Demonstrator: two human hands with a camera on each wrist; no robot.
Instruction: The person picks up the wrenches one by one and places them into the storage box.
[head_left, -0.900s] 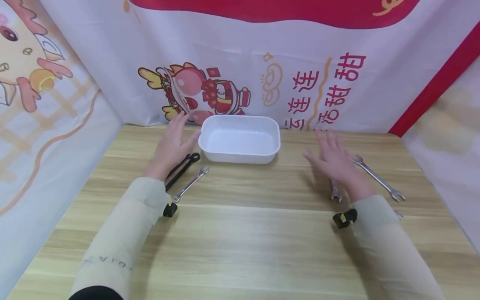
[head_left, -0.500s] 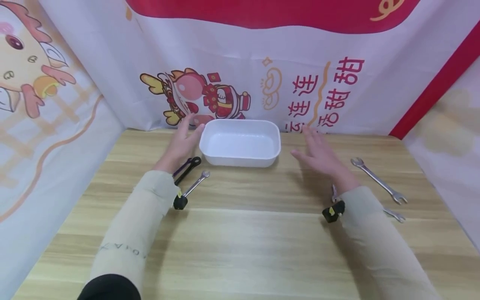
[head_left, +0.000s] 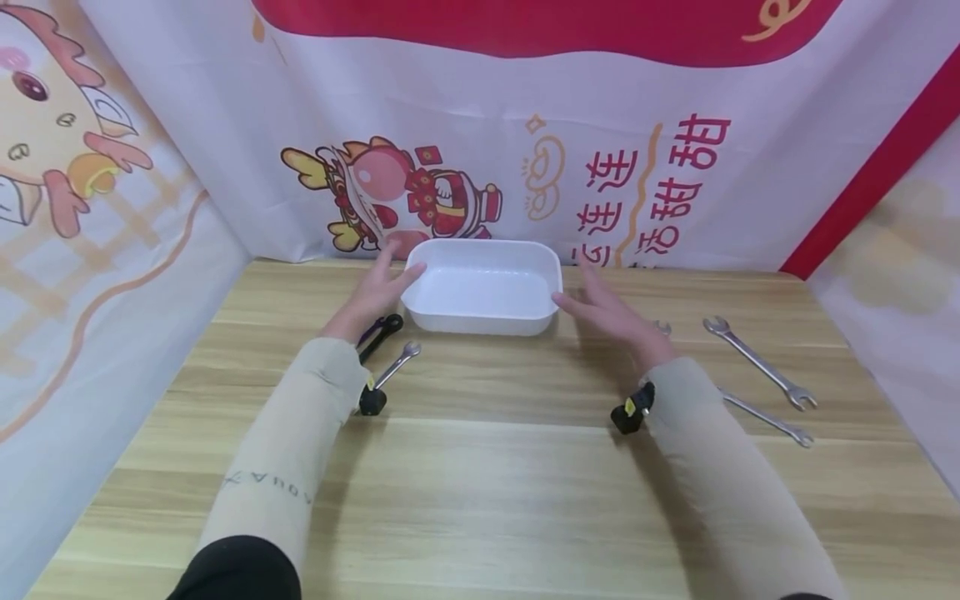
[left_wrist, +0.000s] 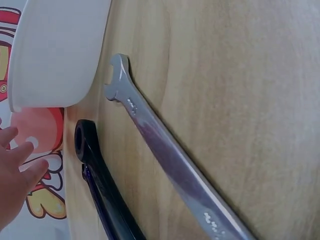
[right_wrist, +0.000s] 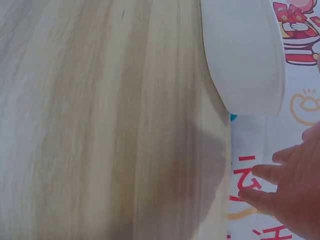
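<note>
A white rectangular plastic box [head_left: 483, 322] stands at the back of the table. My left hand [head_left: 375, 293] is at its left end, fingers spread, with the thumb overlapping the rim in the head view. At the opposite end is my right hand [head_left: 606, 315], fingers extended and thumb tip right at the rim. Both wrist views show a gap between the box's end wall and the left hand [left_wrist: 15, 175] or right hand [right_wrist: 295, 187]. Neither hand holds anything. Below the left hand lie a silver wrench [left_wrist: 170, 155], a black wrench [left_wrist: 102, 185] and a slimmer dark purple one [left_wrist: 95, 197].
Two silver wrenches, one upper [head_left: 761, 364] and one lower [head_left: 767, 417], lie on the wooden table [head_left: 495, 500] at right. Another wrench end [head_left: 663, 327] shows behind the right hand. A printed cloth [head_left: 465, 100] hangs right behind the box.
Both hands have moved inward to the ends of the box, the right hand travelling farther left. The wrenches at right are more uncovered. The view has tipped up slightly.
</note>
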